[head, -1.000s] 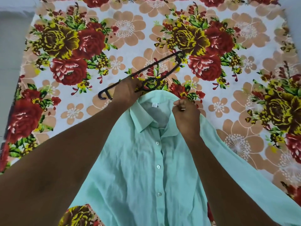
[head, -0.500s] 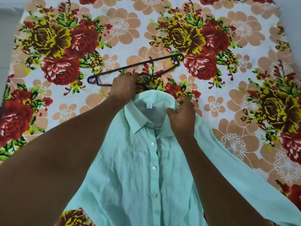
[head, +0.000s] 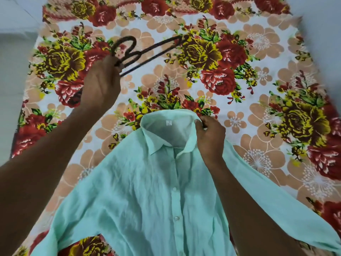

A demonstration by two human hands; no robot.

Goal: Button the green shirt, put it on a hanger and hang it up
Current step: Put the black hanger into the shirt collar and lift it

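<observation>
The mint-green shirt (head: 147, 191) lies front up on the bed, its placket buttoned below the collar, which points away from me. My right hand (head: 210, 133) pinches the collar's right side and lifts it a little. My left hand (head: 100, 85) grips the black hanger (head: 147, 50) near its hook and holds it in the air, up and left of the collar. The hanger is motion-blurred and its left arm is hidden behind my hand.
A floral bedsheet (head: 239, 93) in red, yellow and peach covers the bed under the shirt. Pale floor (head: 11, 89) runs along the bed's left edge. The shirt's right sleeve (head: 276, 196) stretches toward the lower right.
My left hand has lifted the hanger off the sheet and swung it up and to the left, away from the collar. My right hand stays on the collar.
</observation>
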